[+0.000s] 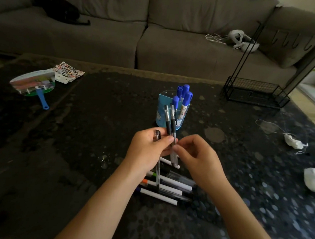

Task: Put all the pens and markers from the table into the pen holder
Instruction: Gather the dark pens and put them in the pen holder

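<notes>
The left hand (148, 148) has its fingers curled shut around a small bunch of clear-barrelled pens (169, 123), thumb pressed across the barrels. Two black caps stick up toward twelve o'clock and a third pokes out at about ten o'clock from the knuckles. One barrel hangs down below the palm toward six. The right hand (196, 157) sits just beside it at three o'clock, thumb and forefinger pinched together on the lower part of one of those pens, as if squaring up the bunch; whether it bears any weight I cannot tell.

Straight beyond the raised caps, at twelve o'clock from the hands and near them, stands the blue pen holder (162, 112) on the dark glass table (98, 115). Several blue-capped markers (185, 95) already stand in it, so some of the job is done.

A good deal is left, I would judge. Under and behind the hands, at six o'clock, lies a loose heap of white markers and pens (167, 186), lying crosswise with green, orange and dark tips showing. The held bunch has not yet gone into the cup.
</notes>
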